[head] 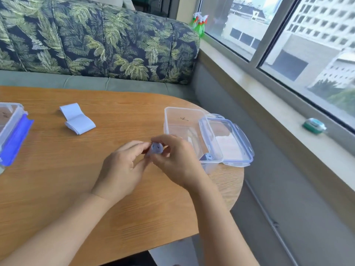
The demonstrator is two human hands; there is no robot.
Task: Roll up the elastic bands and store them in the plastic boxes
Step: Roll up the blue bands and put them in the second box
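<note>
daylight from a wide window falls on a rounded wooden worktop (57, 189) with a leaf-print sofa (96, 41) behind it. between the two hands, just above the worktop, sits a small pale-lilac rolled band (157, 148), its spiral end facing the camera. the left hand (123, 167) pinches it from its own side with fingertips curled in. the right hand (176, 160) closes over it from the other side, thumb and fingers wrapped around the coil, so both hands are narrow and holding the roll. it looks light, soft and springy, and will likely try to unwind if the grip eases. the safest hold is probably across the outer wrap, with a finger pinning the loose tail, rather than on the flat ends, where the layers could telescope out. just beyond the right hand stands an open clear plastic box (180, 127), its blue-trimmed lid (230, 143) leaning on the rim away from the hands. another roll (208, 156) lies in the corner nearest the right wrist, so the drop-in looks short and easy. farther off, beyond the left hand, a flat folded band (76, 119) lies on the worktop, not yet rolled. well out past the left hand, at the edge of view, is a second box (9, 116) with a blue lid (17, 139). on the sill beyond the right hand sit spray bottles (199, 24) and a small green object (314, 126).
</note>
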